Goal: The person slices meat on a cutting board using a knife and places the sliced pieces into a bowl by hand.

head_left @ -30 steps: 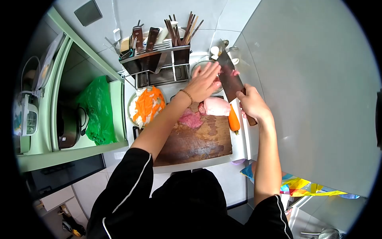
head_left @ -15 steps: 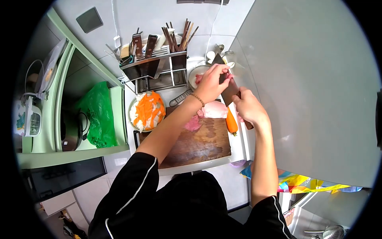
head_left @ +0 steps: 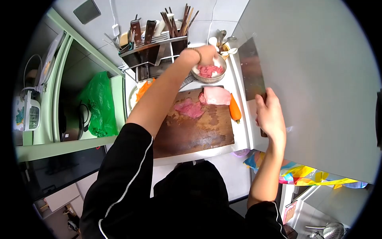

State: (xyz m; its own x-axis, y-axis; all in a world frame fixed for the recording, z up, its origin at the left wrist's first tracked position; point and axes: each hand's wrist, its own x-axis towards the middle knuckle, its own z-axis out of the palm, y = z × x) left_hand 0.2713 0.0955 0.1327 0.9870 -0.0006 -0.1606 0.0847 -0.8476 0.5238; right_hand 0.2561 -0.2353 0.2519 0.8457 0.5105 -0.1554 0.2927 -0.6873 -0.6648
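Note:
My right hand (head_left: 271, 113) is wrapped round the handle of a cleaver (head_left: 252, 69), whose broad blade points away beside the grey panel on the right. Over the rim of a round ribbed dish (head_left: 209, 79) hangs my left hand (head_left: 207, 55), blurred, its fingers partly hidden. Cut pink meat (head_left: 210, 71) lies in that dish. On the wooden cutting board (head_left: 195, 137) are a thin slice of red meat (head_left: 189, 108) and a thick pale piece of meat (head_left: 217, 95). A carrot (head_left: 234, 109) rests at the board's right edge.
A metal rack (head_left: 153, 51) with knives and chopsticks stands at the back. Left of the board, my forearm partly covers a plate of sliced carrot (head_left: 144, 89). A green plastic bag (head_left: 98, 105) sits in the left cabinet. The grey panel (head_left: 318, 91) bounds the right side.
My left hand has moved from the cleaver blade to above the dish. The right hand has carried the cleaver rightward, off the board area, and turned it more upright in view.

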